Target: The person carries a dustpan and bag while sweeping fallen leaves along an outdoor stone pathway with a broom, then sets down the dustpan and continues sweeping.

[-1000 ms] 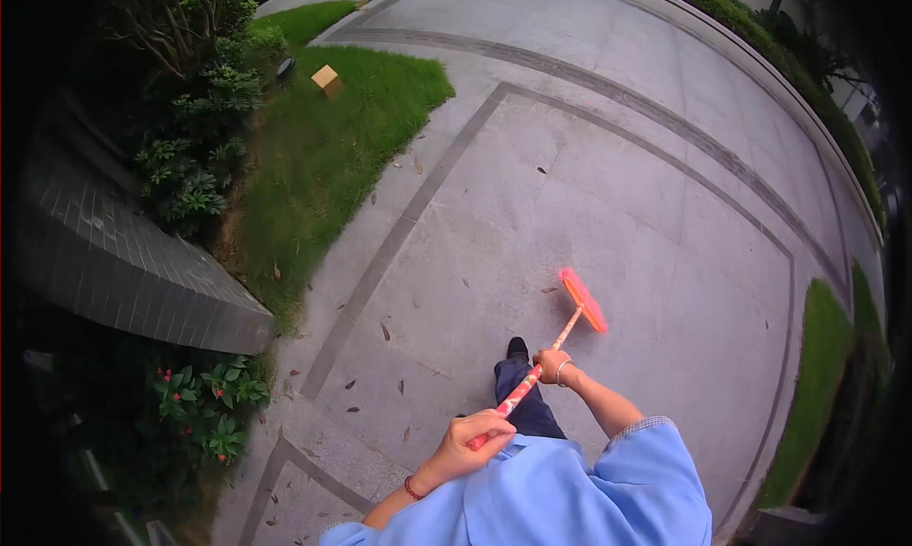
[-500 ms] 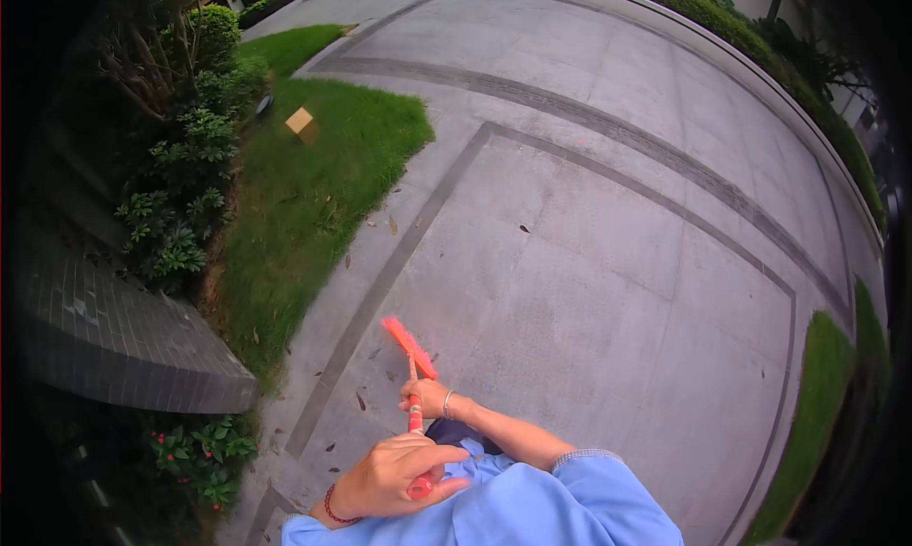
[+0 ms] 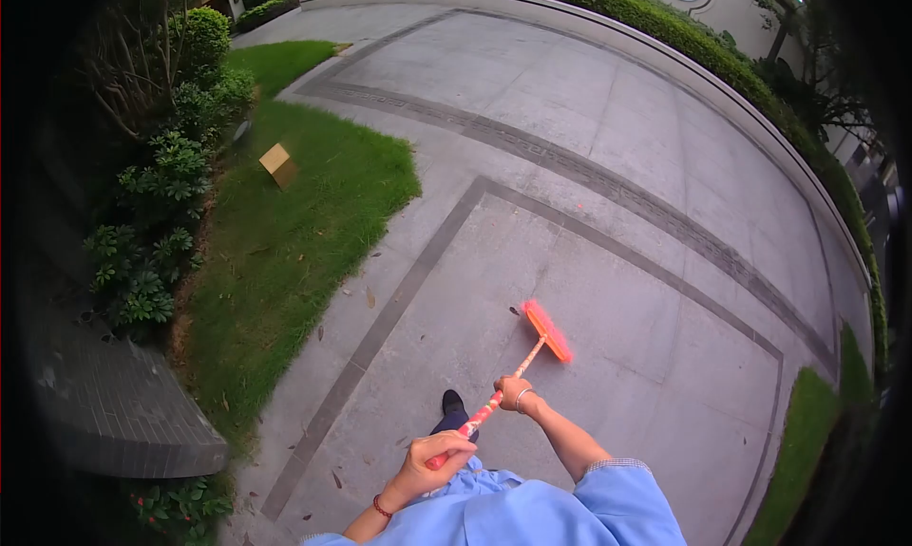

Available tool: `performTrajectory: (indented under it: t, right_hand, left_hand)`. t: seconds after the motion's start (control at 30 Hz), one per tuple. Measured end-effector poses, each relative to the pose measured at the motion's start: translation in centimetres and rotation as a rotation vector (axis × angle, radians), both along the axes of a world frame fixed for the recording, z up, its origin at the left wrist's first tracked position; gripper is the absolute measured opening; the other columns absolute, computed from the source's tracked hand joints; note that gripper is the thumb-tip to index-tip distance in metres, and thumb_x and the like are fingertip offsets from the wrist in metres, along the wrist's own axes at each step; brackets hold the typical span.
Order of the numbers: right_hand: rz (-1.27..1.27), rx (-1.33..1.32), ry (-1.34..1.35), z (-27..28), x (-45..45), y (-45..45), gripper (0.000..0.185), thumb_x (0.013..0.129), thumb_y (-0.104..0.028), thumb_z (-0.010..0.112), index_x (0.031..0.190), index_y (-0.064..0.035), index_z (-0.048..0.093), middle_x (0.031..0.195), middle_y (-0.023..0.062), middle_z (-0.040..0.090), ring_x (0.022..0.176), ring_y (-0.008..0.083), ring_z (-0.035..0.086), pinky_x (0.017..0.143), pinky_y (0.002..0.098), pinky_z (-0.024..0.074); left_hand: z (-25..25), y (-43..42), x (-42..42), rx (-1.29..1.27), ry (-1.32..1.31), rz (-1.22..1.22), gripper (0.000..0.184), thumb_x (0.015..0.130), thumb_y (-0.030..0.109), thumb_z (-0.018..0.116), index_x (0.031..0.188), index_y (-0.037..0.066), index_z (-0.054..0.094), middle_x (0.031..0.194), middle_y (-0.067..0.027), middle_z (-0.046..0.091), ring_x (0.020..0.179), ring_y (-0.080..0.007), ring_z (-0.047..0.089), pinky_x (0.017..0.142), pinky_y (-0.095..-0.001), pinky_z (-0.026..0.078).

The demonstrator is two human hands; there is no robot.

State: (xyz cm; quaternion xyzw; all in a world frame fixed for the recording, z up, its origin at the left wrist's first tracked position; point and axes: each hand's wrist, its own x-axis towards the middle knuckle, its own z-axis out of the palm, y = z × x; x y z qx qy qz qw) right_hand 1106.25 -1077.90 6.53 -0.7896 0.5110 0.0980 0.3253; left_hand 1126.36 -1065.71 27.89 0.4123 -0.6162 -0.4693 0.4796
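A broom with an orange-pink head point(image 3: 547, 333) and a red patterned handle point(image 3: 487, 409) slants up and to the right from my body. My left hand point(image 3: 434, 461), with a red beaded bracelet at its wrist, is closed round the top end of the handle. Further down the shaft, my right hand point(image 3: 513, 392) grips it, a silver bangle on that wrist. The bristles are at the paving, right beside a small dark leaf point(image 3: 514, 310).
Grey paving point(image 3: 437, 309) with darker border strips spreads ahead. To the left lie a lawn point(image 3: 304, 195) with a tan box-like object point(image 3: 278, 164) and a curved brick wall point(image 3: 133, 413). My dark shoe point(image 3: 452, 401) shows below. A low hedge point(image 3: 608, 0) runs behind.
The broom head has swung forward and to the right, from near my feet to beside the dark leaf. Both hands have moved with the handle, still holding it. One foot has come into view.
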Motion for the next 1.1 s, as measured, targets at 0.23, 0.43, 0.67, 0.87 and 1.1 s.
performTrajectory:
  t: [0.23,0.43,0.67,0.87,1.1]
  right_hand:
    - [0.043,0.019,-0.199,1.7,8.4,-12.8,0.017,0.068,-0.018,0.059,0.078,-0.0055,0.059,0.085,0.0149,0.059,0.080,0.0338,0.058,0.070,0.0414,0.0466]
    - [0.396,0.017,-0.394,9.6,12.8,-21.8,0.014,0.068,-0.018,0.056,0.075,-0.0061,0.058,0.080,0.0135,0.060,0.078,0.0332,0.058,0.069,0.0410,0.0467]
    - [0.336,-0.115,-0.041,8.8,5.7,-39.8,0.017,0.068,-0.020,0.055,0.078,-0.0079,0.061,0.085,0.0129,0.060,0.082,0.0316,0.058,0.073,0.0398,0.0467]
    - [0.228,-0.148,-0.021,-1.4,-7.3,-55.5,0.022,0.066,-0.028,0.066,0.073,-0.0076,0.061,0.078,0.0118,0.059,0.076,0.0308,0.058,0.068,0.0395,0.0469]
    - [0.303,0.049,-0.115,-1.8,4.8,-57.8,0.022,0.069,-0.027,0.061,0.078,-0.0069,0.061,0.086,0.0135,0.059,0.083,0.0318,0.058,0.073,0.0396,0.0466]
  left_hand:
    - [6.8,-14.8,4.1,0.136,-0.154,0.030,0.011,0.071,-0.002,0.063,0.081,0.002,0.061,0.061,-0.0026,0.054,0.055,-0.0080,0.049,0.053,-0.0223,0.040]
    - [13.4,-21.8,3.6,-0.272,-0.197,0.028,0.022,0.066,0.000,0.068,0.086,0.002,0.059,0.054,-0.0046,0.048,0.051,-0.0186,0.049,0.051,-0.0277,0.040]
    - [7.7,-34.6,2.2,-0.134,-0.019,0.168,0.015,0.069,-0.005,0.064,0.083,-0.002,0.059,0.068,-0.0088,0.058,0.066,-0.0196,0.058,0.064,-0.0285,0.046]
    - [-2.6,-49.5,-7.2,-0.020,0.047,0.044,0.010,0.074,0.000,0.061,0.084,0.001,0.059,0.072,-0.0076,0.058,0.071,-0.0180,0.057,0.069,-0.0266,0.045]
    - [0.5,-53.0,-2.7,0.057,-0.081,0.365,0.010,0.074,0.000,0.061,0.083,0.001,0.061,0.078,-0.0073,0.060,0.066,-0.0159,0.055,0.062,-0.0242,0.044]
